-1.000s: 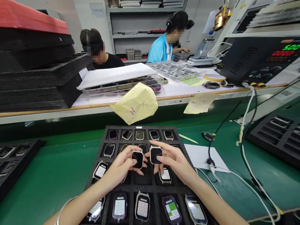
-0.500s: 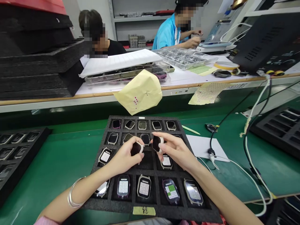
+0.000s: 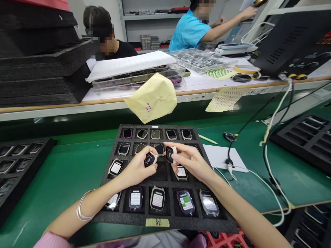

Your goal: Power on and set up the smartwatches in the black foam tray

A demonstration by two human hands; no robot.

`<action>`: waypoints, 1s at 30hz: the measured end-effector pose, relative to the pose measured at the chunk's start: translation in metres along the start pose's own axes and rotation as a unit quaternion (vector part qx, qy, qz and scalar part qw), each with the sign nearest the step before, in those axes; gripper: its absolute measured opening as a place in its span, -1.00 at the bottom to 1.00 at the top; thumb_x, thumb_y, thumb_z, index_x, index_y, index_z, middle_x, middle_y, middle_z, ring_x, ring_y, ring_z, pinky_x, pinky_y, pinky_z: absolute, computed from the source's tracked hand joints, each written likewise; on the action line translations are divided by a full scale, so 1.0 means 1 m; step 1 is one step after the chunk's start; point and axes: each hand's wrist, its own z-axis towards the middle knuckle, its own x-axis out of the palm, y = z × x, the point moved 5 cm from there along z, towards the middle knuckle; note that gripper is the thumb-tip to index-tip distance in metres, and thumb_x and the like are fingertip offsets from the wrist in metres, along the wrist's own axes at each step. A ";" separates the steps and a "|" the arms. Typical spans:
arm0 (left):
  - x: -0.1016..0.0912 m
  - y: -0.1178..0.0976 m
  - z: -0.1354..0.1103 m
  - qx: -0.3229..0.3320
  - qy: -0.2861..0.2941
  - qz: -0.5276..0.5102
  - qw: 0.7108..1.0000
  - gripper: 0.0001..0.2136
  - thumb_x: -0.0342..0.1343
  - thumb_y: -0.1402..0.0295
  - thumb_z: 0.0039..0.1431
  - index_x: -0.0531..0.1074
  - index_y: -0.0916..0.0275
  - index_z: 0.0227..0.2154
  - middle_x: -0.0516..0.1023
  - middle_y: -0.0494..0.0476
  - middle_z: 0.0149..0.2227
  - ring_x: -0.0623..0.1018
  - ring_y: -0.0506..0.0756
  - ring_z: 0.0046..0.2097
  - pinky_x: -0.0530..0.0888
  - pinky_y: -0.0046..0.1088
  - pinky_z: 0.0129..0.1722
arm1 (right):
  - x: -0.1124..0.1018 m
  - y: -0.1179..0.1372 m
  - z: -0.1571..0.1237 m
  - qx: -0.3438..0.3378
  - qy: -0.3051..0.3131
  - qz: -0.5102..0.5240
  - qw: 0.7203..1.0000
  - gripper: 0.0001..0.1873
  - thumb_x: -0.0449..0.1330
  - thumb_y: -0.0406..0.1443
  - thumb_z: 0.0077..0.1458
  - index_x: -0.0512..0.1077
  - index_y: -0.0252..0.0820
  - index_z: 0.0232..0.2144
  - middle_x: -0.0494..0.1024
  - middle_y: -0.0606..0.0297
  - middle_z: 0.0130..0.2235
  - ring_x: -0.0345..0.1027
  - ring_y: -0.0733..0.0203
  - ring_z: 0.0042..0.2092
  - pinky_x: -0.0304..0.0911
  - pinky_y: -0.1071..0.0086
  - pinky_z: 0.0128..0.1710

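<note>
Between the thumb and fingers of my left hand (image 3: 143, 165) is a light-cased smartwatch (image 3: 150, 159), its dark screen lit with a small graphic. My right hand (image 3: 187, 158) pinches a second pale smartwatch (image 3: 170, 154), tilted, with a graphic showing on its screen too. Both are held just above a black foam tray (image 3: 160, 183) of square compartments. Watches with dark screens lie in the tray's two far rows. Nearer ones, such as a light watch (image 3: 157, 199) and a purple watch (image 3: 186, 202), show white or green grids. My hands and forearms hide some compartments.
More foam trays of watches stand at left (image 3: 24, 168) and right (image 3: 305, 137). White paper (image 3: 224, 156) and cables (image 3: 269, 162) lie right of the tray. Behind, a shelf edge (image 3: 103, 103) carries stacked black foam (image 3: 38, 69) and clear trays (image 3: 201, 60). Two people sit beyond.
Both held watches' screens have gone from dark to lit with graphics. My hands keep nearly the same pose. The co-worker in blue has stretched an arm out to the right.
</note>
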 end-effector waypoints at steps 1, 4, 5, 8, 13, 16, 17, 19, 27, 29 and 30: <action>0.000 0.000 0.000 0.001 0.002 0.001 1.000 -0.79 0.03 0.56 0.04 0.27 0.21 -0.25 0.25 -0.09 -0.41 0.27 -0.06 -0.46 0.26 -0.52 -0.41 | 0.000 0.001 0.000 -0.004 -0.005 0.002 1.000 -0.56 0.27 -0.26 0.14 0.41 -0.15 0.08 0.51 0.32 -0.45 0.39 0.33 -0.54 0.33 0.47 -0.50; -0.001 -0.001 0.001 0.010 -0.007 -0.006 1.000 -0.78 0.05 0.53 0.05 0.27 0.20 -0.23 0.26 -0.07 -0.39 0.28 -0.04 -0.42 0.27 -0.51 -0.37 | 0.001 0.002 0.001 -0.012 -0.013 0.015 1.000 -0.53 0.28 -0.25 0.11 0.41 -0.16 0.08 0.51 0.31 -0.42 0.38 0.33 -0.54 0.32 0.47 -0.52; -0.002 -0.001 0.001 0.014 -0.011 -0.009 1.000 -0.78 0.06 0.52 0.05 0.27 0.19 -0.22 0.27 -0.07 -0.38 0.29 -0.03 -0.41 0.28 -0.51 -0.36 | 0.002 0.003 0.001 -0.011 -0.012 0.019 1.000 -0.52 0.29 -0.25 0.10 0.41 -0.16 0.08 0.51 0.30 -0.41 0.38 0.32 -0.54 0.32 0.46 -0.53; -0.003 -0.003 0.001 0.016 -0.013 -0.002 1.000 -0.77 0.05 0.53 0.04 0.27 0.19 -0.23 0.27 -0.07 -0.39 0.29 -0.03 -0.41 0.26 -0.51 -0.37 | 0.003 0.003 0.001 -0.001 -0.008 0.019 1.000 -0.52 0.29 -0.25 0.09 0.41 -0.18 0.08 0.51 0.30 -0.42 0.38 0.30 -0.54 0.33 0.44 -0.52; -0.001 -0.002 0.000 0.003 0.008 0.011 1.000 -0.78 0.03 0.55 0.01 0.28 0.20 -0.25 0.27 -0.08 -0.39 0.28 -0.04 -0.44 0.25 -0.50 -0.37 | 0.002 0.002 0.000 0.000 -0.006 0.011 1.000 -0.53 0.30 -0.25 0.09 0.43 -0.19 0.06 0.49 0.33 -0.48 0.36 0.30 -0.56 0.33 0.44 -0.53; -0.003 -0.003 0.000 0.024 -0.008 0.014 1.000 -0.77 0.06 0.52 0.03 0.28 0.20 -0.22 0.30 -0.04 -0.35 0.32 -0.01 -0.37 0.27 -0.50 -0.34 | 0.004 0.002 0.000 0.001 0.000 0.021 1.000 -0.52 0.31 -0.24 0.08 0.42 -0.18 0.06 0.47 0.35 -0.49 0.36 0.30 -0.55 0.35 0.44 -0.54; -0.003 -0.004 0.000 0.031 -0.012 0.016 0.999 -0.76 0.07 0.52 0.03 0.29 0.20 -0.21 0.30 -0.03 -0.34 0.32 0.00 -0.35 0.28 -0.50 -0.34 | 0.004 0.002 0.001 0.001 0.001 0.025 1.000 -0.52 0.31 -0.24 0.08 0.42 -0.18 0.06 0.47 0.35 -0.50 0.36 0.31 -0.55 0.35 0.44 -0.54; -0.004 -0.004 0.000 0.033 -0.008 0.016 0.999 -0.76 0.06 0.54 0.03 0.28 0.20 -0.21 0.30 -0.04 -0.35 0.31 -0.01 -0.37 0.27 -0.50 -0.35 | 0.005 0.001 0.001 0.003 0.004 0.026 1.000 -0.54 0.30 -0.25 0.09 0.43 -0.18 0.06 0.48 0.34 -0.49 0.35 0.31 -0.56 0.35 0.45 -0.54; -0.003 -0.008 -0.001 0.030 -0.003 0.007 1.000 -0.77 0.05 0.53 0.04 0.27 0.20 -0.21 0.27 -0.07 -0.37 0.29 -0.03 -0.40 0.27 -0.51 -0.35 | 0.005 0.000 0.000 0.014 0.009 0.011 1.000 -0.51 0.30 -0.26 0.09 0.40 -0.22 0.08 0.49 0.31 -0.48 0.37 0.29 -0.55 0.36 0.42 -0.53; -0.003 -0.008 -0.002 0.028 -0.003 0.007 1.000 -0.77 0.05 0.54 0.04 0.27 0.20 -0.22 0.27 -0.08 -0.39 0.29 -0.03 -0.41 0.26 -0.51 -0.36 | 0.005 0.000 0.000 0.016 0.009 0.007 1.000 -0.52 0.30 -0.25 0.09 0.42 -0.23 0.07 0.49 0.31 -0.48 0.37 0.29 -0.55 0.36 0.43 -0.54; -0.003 -0.007 -0.002 0.023 0.001 0.006 1.000 -0.78 0.04 0.55 0.03 0.27 0.20 -0.24 0.27 -0.08 -0.40 0.28 -0.03 -0.42 0.26 -0.51 -0.37 | 0.005 -0.001 0.000 0.018 0.008 0.005 1.000 -0.53 0.30 -0.25 0.09 0.42 -0.23 0.06 0.49 0.31 -0.48 0.37 0.30 -0.56 0.36 0.43 -0.55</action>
